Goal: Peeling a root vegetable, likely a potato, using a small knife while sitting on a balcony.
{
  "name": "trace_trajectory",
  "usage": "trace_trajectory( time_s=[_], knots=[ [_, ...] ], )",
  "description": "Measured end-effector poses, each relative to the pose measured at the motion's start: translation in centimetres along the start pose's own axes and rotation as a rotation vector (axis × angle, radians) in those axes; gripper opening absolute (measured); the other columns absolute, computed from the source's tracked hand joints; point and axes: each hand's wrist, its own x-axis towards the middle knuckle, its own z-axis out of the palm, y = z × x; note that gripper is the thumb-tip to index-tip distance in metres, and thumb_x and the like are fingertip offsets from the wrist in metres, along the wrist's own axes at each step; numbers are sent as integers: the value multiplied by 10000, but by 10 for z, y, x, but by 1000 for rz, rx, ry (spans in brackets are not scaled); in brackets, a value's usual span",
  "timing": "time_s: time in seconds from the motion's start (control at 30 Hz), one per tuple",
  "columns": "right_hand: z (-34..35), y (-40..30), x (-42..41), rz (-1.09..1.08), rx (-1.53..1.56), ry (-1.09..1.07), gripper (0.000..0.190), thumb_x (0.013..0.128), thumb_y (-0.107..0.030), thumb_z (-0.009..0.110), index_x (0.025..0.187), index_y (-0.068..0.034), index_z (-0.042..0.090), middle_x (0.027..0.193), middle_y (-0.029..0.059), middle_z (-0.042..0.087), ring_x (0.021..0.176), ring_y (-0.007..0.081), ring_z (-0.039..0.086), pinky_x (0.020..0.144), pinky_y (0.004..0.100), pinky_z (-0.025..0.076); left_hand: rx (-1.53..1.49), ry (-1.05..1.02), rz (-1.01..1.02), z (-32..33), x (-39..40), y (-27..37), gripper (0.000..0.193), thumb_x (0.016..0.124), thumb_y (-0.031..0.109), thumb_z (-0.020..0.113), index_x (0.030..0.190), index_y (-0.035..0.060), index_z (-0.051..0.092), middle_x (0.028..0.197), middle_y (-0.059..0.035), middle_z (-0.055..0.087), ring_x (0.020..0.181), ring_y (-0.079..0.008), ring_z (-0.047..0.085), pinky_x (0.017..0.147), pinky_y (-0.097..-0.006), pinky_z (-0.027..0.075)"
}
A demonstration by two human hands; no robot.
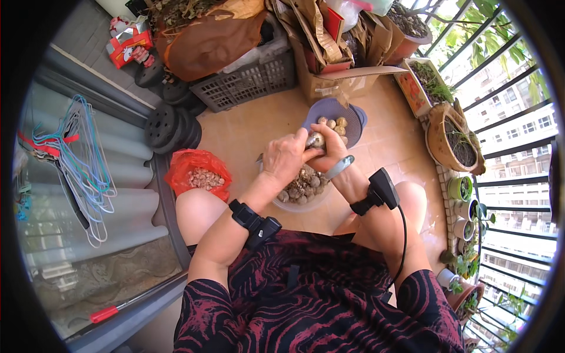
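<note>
My left hand (284,152) and my right hand (329,148) meet over the balcony floor. Between the fingers of the right is a round tuber-like bulb (318,140), partly hidden. The left grips a shiny metal tool (310,141) against it; most of the tool is covered, so its kind is unclear. Below both hands, a clear plastic bowl (304,209) holds many brown, rough bulbs (310,187), partly behind my wrists. Just beyond, a purple colander (318,108) contains several paler, cleaner bulbs (340,125). A green-grey bangle (340,167) circles my right wrist.
By my left knee sits a red plastic bag (176,170) of small pale pieces (205,178). Black weight plates (170,128), a grey crate (247,79) and a cardboard box (324,86) stand beyond. Planters (454,141) line the railing at right; hangers (84,163) hang left.
</note>
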Motion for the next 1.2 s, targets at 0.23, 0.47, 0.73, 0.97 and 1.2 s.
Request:
trace_trajectory(
  time_s=[0.23, 0.47, 0.73, 0.97, 1.2],
  knots=[
    [1, 2, 4, -44, -72, 96, 108, 781, -137, 608, 748, -97, 513, 683, 38, 553, 592, 196, 528, 604, 343, 475, 143, -31, -31, 19, -17, 6, 263, 789, 302, 651, 845, 69, 544, 677, -128, 621, 604, -294, 628, 520, -408, 489],
    [-12, 2, 18, -70, -95, 83, 127, 784, -160, 602, 747, -79, 511, 711, 58, 558, 603, 204, 514, 616, 355, 474, 62, -45, 19, 3, 1, 5, 279, 777, 279, 663, 848, 59, 507, 676, -124, 609, 595, -294, 620, 519, -397, 491],
    [0, 5, 4, -57, -83, 142, 151, 852, -210, 524, 842, -59, 519, 818, 89, 570, 755, 248, 552, 744, 429, 480, 246, 0, 46, 20, -16, 9, 241, 815, 273, 625, 808, 68, 499, 652, -111, 594, 588, -299, 615, 512, -401, 483],
    [4, -1, -4, -20, -97, -92, 159, 876, -241, 497, 827, -91, 522, 807, 36, 569, 718, 175, 544, 647, 350, 476, -69, -45, -107, -9, -2, 1, 282, 887, 318, 551, 814, 50, 500, 689, -176, 602, 636, -363, 603, 526, -456, 455],
    [-13, 1, 14, -114, -157, -69, 223, 870, -267, 498, 795, -58, 515, 748, 67, 561, 716, 209, 562, 679, 353, 482, -162, -162, -105, -7, 3, 0, 331, 899, 372, 515, 850, 45, 505, 699, -201, 603, 672, -393, 599, 579, -475, 459]
  ],
)
